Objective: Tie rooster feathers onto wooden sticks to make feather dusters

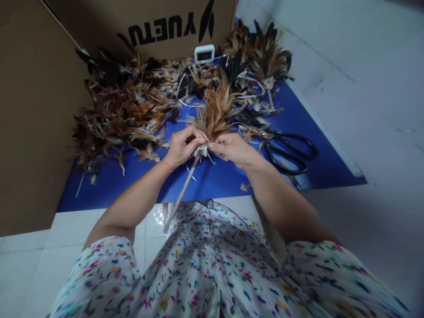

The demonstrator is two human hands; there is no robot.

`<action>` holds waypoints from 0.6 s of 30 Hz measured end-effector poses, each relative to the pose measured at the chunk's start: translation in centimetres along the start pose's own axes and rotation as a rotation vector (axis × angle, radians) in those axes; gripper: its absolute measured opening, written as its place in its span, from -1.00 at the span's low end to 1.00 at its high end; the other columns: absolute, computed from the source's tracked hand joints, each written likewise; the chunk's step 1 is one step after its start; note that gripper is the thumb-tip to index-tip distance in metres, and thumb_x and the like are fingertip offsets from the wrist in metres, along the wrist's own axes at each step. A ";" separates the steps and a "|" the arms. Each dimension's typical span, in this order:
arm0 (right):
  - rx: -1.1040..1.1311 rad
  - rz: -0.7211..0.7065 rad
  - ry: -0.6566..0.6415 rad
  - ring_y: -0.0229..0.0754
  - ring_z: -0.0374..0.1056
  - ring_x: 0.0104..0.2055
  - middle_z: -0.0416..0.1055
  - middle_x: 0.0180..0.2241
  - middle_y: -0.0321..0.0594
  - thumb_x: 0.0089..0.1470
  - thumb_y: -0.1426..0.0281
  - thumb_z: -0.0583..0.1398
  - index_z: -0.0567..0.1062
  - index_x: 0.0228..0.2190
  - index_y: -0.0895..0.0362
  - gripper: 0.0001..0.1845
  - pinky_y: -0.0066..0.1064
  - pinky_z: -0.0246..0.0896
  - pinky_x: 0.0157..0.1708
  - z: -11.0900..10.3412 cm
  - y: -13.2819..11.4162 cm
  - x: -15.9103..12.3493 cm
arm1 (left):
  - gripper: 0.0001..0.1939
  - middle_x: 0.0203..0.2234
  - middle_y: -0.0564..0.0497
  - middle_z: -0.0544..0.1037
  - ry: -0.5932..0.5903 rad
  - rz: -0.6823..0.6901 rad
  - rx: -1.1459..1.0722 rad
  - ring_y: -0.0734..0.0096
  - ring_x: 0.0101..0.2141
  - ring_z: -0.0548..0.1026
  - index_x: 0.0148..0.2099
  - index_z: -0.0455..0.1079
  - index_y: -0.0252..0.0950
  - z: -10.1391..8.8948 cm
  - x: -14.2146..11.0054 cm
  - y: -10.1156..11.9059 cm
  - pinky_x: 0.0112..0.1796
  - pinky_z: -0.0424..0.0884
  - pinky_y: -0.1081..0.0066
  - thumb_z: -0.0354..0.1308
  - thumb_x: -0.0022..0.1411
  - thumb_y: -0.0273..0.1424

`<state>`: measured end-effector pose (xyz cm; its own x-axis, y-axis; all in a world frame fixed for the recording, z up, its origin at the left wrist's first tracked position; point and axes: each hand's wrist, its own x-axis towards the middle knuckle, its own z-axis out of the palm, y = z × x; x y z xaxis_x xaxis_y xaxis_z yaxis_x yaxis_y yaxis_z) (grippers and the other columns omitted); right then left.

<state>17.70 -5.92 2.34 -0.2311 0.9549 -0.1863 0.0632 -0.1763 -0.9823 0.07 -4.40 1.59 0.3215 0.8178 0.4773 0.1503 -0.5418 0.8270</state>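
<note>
My left hand (186, 145) and my right hand (232, 148) meet at the base of a feather duster (217, 108), both with fingers closed on it. Brown and golden feathers fan out beyond my fingertips. From the white, tied-looking base, a thin wooden stick (182, 193) slants down toward my body, past the table's near edge. My thumbs and fingertips press at the joint between feathers and stick. Exactly what each fingertip pinches there is too small to make out.
Loose brown and black feathers (129, 106) cover the table's left side. Black-handled scissors (291, 152) lie at right. Another feather bundle on a stick (265, 53) rests at the back right. A small white digital device (204, 54) stands before a cardboard box (159, 31). The blue tabletop (331, 168) meets a wall.
</note>
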 end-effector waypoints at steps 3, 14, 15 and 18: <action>0.005 0.079 0.005 -0.51 -0.04 -0.73 0.15 -0.77 -0.45 -0.09 0.38 0.39 0.30 -0.68 0.19 -0.61 -0.56 -0.25 -0.74 0.1 -0.3 -0.2 | -0.68 -0.40 -0.05 0.58 -0.048 -0.025 0.012 0.46 -0.38 0.52 -0.41 0.34 -0.31 -0.2 0.1 -0.5 -0.27 0.40 0.41 0.23 0.16 -0.14; 0.089 0.086 -0.101 -0.48 0.08 -0.69 0.27 -0.70 -0.37 -0.07 0.60 0.28 0.40 -0.61 0.23 -0.81 -0.59 -0.04 -0.70 -0.5 -1.0 -0.6 | -0.73 -0.43 -0.03 0.59 -0.125 -0.112 0.157 0.47 -0.40 0.51 -0.41 0.41 -0.32 -0.4 0.2 -0.7 -0.30 0.35 0.45 0.28 0.11 -0.20; 0.077 0.072 -0.101 -0.47 0.11 -0.68 0.29 -0.69 -0.36 -0.07 0.61 0.27 0.42 -0.61 0.23 -0.83 -0.58 -0.02 -0.68 -0.6 -1.0 -0.7 | -0.75 -0.43 -0.03 0.59 -0.134 -0.112 0.170 0.46 -0.40 0.50 -0.41 0.42 -0.32 -0.4 0.2 -0.7 -0.30 0.34 0.45 0.27 0.11 -0.22; 0.041 0.004 -0.109 -0.43 0.18 -0.64 0.34 -0.65 -0.32 -0.09 0.60 0.29 0.47 -0.58 0.23 -0.88 -0.55 0.05 -0.63 -0.8 -1.1 -0.8 | -0.79 -0.46 -0.01 0.58 -0.157 -0.125 0.216 0.46 -0.42 0.49 -0.40 0.43 -0.32 -0.5 0.3 -0.7 -0.33 0.32 0.45 0.27 0.12 -0.26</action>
<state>18.61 -6.29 3.56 -0.3353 0.9230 -0.1887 0.0254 -0.1914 -0.9812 -0.39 -3.67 1.25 0.4259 0.8501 0.3098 0.3883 -0.4810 0.7860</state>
